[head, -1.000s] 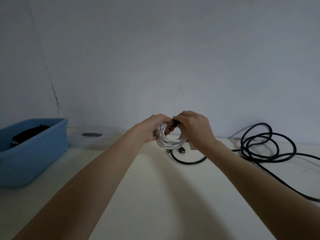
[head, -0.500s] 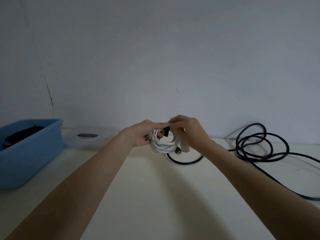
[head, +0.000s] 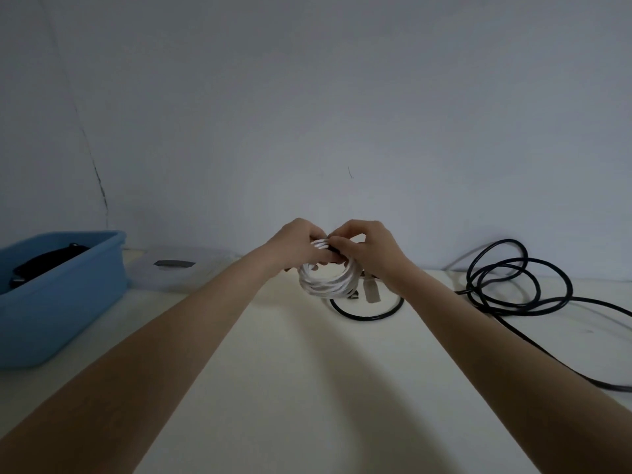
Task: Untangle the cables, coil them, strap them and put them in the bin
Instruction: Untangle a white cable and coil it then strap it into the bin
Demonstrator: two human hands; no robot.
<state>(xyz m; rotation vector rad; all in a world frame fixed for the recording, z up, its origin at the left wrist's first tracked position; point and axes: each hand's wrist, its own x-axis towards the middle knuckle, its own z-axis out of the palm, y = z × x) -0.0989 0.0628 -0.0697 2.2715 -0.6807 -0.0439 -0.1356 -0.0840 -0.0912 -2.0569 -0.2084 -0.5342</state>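
A plain room, perhaps a home or simple workspace: a cream surface (head: 307, 388) against a bare grey wall (head: 307, 97) with a crack (head: 97, 179) at 10 o'clock.

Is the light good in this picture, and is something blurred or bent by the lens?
Head view: dim, soft light; the arms cast faint shadows on the table; no glare; wide-angle stretch at the edges; the hands' grip on the white cable coil is slightly soft.
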